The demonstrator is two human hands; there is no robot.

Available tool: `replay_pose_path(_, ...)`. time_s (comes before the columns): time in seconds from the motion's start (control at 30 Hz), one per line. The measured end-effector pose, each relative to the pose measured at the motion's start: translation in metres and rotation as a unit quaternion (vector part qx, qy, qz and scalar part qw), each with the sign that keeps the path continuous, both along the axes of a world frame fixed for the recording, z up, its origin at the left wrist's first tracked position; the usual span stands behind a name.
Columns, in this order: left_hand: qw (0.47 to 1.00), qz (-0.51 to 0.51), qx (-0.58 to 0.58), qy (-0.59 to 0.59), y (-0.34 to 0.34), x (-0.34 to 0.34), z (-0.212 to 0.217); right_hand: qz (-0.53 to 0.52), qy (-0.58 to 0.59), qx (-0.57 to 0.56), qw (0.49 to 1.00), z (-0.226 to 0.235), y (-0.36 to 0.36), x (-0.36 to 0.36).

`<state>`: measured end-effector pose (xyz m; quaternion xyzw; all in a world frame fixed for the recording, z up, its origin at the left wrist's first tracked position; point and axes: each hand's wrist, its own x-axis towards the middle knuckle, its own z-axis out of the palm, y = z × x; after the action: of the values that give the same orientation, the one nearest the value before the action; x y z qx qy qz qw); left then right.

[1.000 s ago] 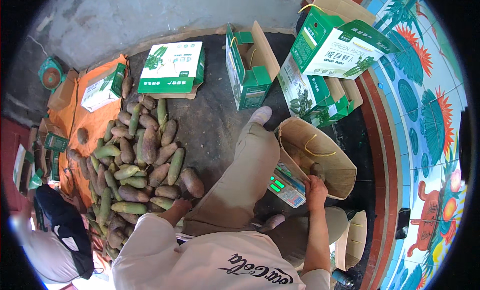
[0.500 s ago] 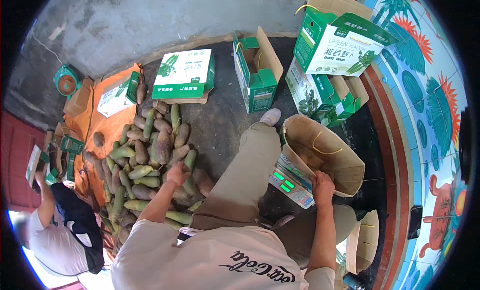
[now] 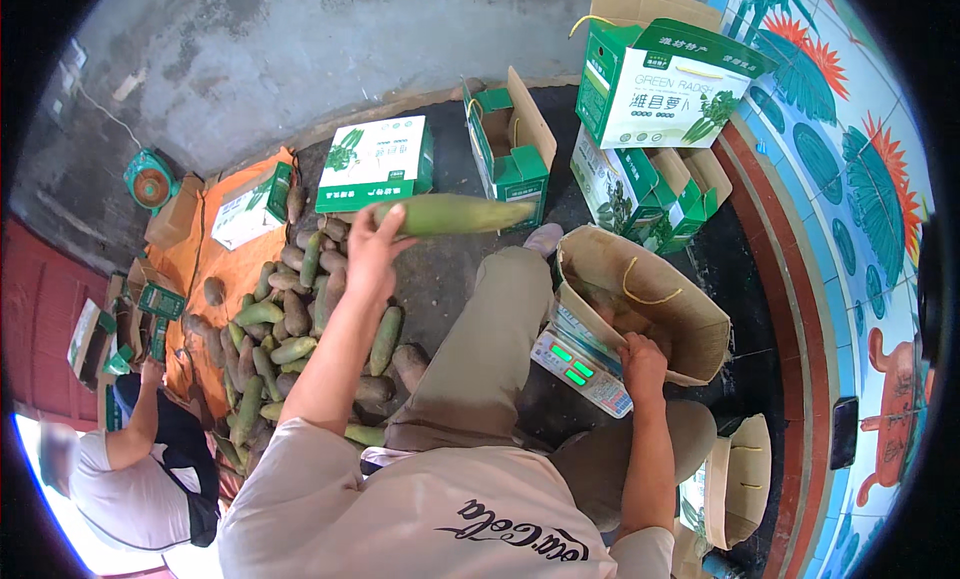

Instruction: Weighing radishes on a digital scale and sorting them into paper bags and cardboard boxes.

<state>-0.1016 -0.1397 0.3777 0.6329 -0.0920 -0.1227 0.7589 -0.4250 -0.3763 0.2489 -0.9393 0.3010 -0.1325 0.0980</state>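
Note:
My left hand (image 3: pixel 374 251) is raised over the pile, its fingers closed round one end of a long green radish (image 3: pixel 460 216). The radish lies nearly level, its tapered end toward the right. To the right, my right hand (image 3: pixel 643 367) grips the near rim of an open cardboard carton (image 3: pixel 690 329) with a yellow cord handle. The carton stands at a digital scale (image 3: pixel 582 372) with lit green displays; its low contents are hard to make out. Below my left hand spreads a heap of green and brownish radishes (image 3: pixel 386 341), partly hidden by my forearm.
A closed white-and-green box (image 3: pixel 375 159) lies beyond the heap. Open cartons (image 3: pixel 525 174) and stacked boxes (image 3: pixel 665 89) stand at the back right; another carton (image 3: pixel 740 479) is near right. An orange sheet (image 3: pixel 190 309) lies left, where another person (image 3: pixel 135 479) handles boxes.
My left hand has come up from the heap, lifting a green radish and moving it farther from my body. My right hand stays at the carton's rim.

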Motion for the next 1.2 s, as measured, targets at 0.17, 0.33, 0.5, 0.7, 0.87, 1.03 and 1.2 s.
replay_pose_path(0.17,0.983,-0.182,0.002,0.036,-0.078,-0.043,0.012,0.006,-0.009,-0.01,1.0,-0.003,-0.001,-0.002)
replay_pose_path(0.33,0.944,-0.313,0.063,0.079,-0.146,-0.104,-0.01,0.01,-0.006,-0.013,1.0,-0.003,0.0,-0.001)
replay_pose_path(0.5,0.946,-0.324,-0.009,0.023,-0.158,-0.121,-0.018,0.006,-0.02,-0.022,1.0,-0.011,-0.001,0.0)
replay_pose_path(0.7,0.965,-0.233,0.008,-0.123,-0.104,-0.076,-0.024,0.006,-0.013,-0.007,1.0,-0.002,0.0,-0.004)
replay_pose_path(0.87,0.978,-0.065,0.115,-0.158,-0.02,-0.001,-0.105,0.005,-0.006,0.016,1.0,0.001,0.001,0.003)
replay_pose_path(1.03,0.843,-0.114,0.503,-0.152,0.095,0.018,-0.209,-0.006,-0.002,0.028,1.0,0.003,0.002,0.007)
replay_pose_path(1.2,0.595,-0.304,0.744,0.005,0.189,-0.017,-0.283,-0.007,-0.008,0.01,1.0,0.003,0.004,0.005)
